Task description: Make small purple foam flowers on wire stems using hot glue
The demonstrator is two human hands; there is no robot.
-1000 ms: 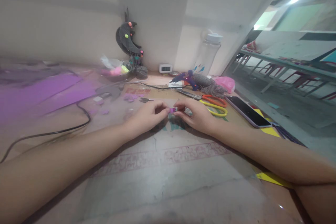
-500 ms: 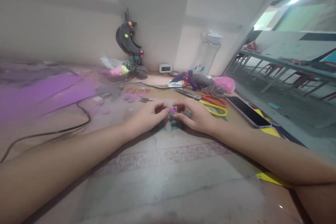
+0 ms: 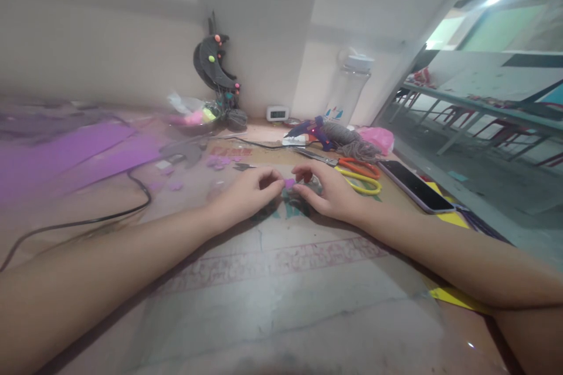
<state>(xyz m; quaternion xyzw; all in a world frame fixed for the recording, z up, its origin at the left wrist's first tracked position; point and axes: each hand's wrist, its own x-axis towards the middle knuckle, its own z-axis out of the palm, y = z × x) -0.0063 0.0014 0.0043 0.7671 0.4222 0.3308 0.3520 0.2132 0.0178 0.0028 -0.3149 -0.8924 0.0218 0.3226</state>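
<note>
Both my hands meet over the middle of the worktable. My left hand has its fingers curled and pinches a small purple foam piece at its tip. My right hand pinches the same piece from the other side, thumb and forefinger closed on it. A dark small object lies under my right fingers, too blurred to name.
Orange and yellow scissors, a phone, a glue gun, grey yarn and a water bottle lie to the right and behind. Purple foam sheets, a black cable and purple scraps are on the left.
My hands stay together on the purple piece; my right fingers have shifted slightly around it. Nothing else has moved.
</note>
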